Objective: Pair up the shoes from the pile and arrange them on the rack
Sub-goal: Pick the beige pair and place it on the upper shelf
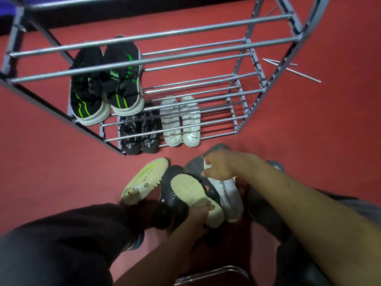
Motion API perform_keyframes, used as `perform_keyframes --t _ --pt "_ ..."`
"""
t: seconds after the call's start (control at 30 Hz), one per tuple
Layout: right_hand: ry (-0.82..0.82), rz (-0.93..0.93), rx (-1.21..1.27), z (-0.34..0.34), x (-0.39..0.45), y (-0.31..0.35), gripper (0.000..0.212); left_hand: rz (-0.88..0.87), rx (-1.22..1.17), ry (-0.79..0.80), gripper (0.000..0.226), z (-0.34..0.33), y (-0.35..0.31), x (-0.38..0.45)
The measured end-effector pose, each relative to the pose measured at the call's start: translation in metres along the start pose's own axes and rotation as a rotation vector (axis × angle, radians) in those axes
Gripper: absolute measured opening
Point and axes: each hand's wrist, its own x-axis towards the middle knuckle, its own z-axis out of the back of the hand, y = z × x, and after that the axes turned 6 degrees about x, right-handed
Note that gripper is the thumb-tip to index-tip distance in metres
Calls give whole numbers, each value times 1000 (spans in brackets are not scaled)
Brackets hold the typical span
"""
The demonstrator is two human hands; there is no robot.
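Note:
A small pile of shoes lies on the red floor in front of a grey metal rack (185, 65). My left hand (199, 215) grips a black shoe with a cream sole (191, 193), sole up. My right hand (219, 166) holds the heel end of a white shoe (228, 195). A black clog (171, 195) and a sole-up shoe with a yellow-green sole (144, 180) lie to the left. On the rack stand a black-and-green pair (105, 83), a black patterned pair (139, 135) and a white pair (180, 122).
A dark grey ribbed shoe (195, 164) lies under my right hand. Loose metal rods (292, 69) lie on the floor right of the rack. My legs in dark trousers flank the pile. A chrome chair frame (212, 273) is at the bottom edge.

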Motion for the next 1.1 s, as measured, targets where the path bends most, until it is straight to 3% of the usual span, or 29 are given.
perform_keyframes --t 0.03,0.07,0.1,0.2,0.23,0.3,0.37,0.47,0.53,0.57,0.67,0.73,0.8,0.93,1.1 --pt "-16 -8 11 1 -1 -1 57 -7 -25 -33 128 0 -1 12" --pt "-48 -11 21 2 -2 -2 58 -4 12 -55 132 1 -3 12" --pt "-82 -14 31 4 -3 -3 59 -4 52 -34 121 5 -11 -9" --pt "-121 -50 58 4 -7 -10 60 -76 -28 67 55 9 -25 -56" --pt "-112 -63 52 2 -9 -11 57 -85 -72 62 48 6 -25 -54" --pt "-75 -85 46 -4 -12 -10 53 -114 -120 10 56 -1 -32 -60" --pt "-59 -100 81 -7 -8 -7 58 -184 -33 -128 52 -1 -46 -75" --pt "-73 -152 452 -15 2 -3 83 -416 241 -386 51 5 -66 -106" --pt "-40 -221 796 -22 8 0 91 -681 383 -454 45 10 -69 -123" --pt "-49 -244 938 -24 8 2 80 -827 466 -485 41 11 -70 -131" --pt "-244 -205 1181 -23 6 5 8 -1159 696 -557 26 14 -72 -149" --pt "-302 -194 1155 -18 8 4 9 -1250 717 -555 22 18 -74 -157" --pt "-250 -199 1131 -14 6 7 4 -1286 646 -542 22 25 -73 -160" --pt "-204 -229 1104 -19 3 11 24 -1291 357 -540 13 40 -68 -155" --pt "-274 -249 1078 -16 -2 -2 26 -914 44 -487 18 56 -78 -119"
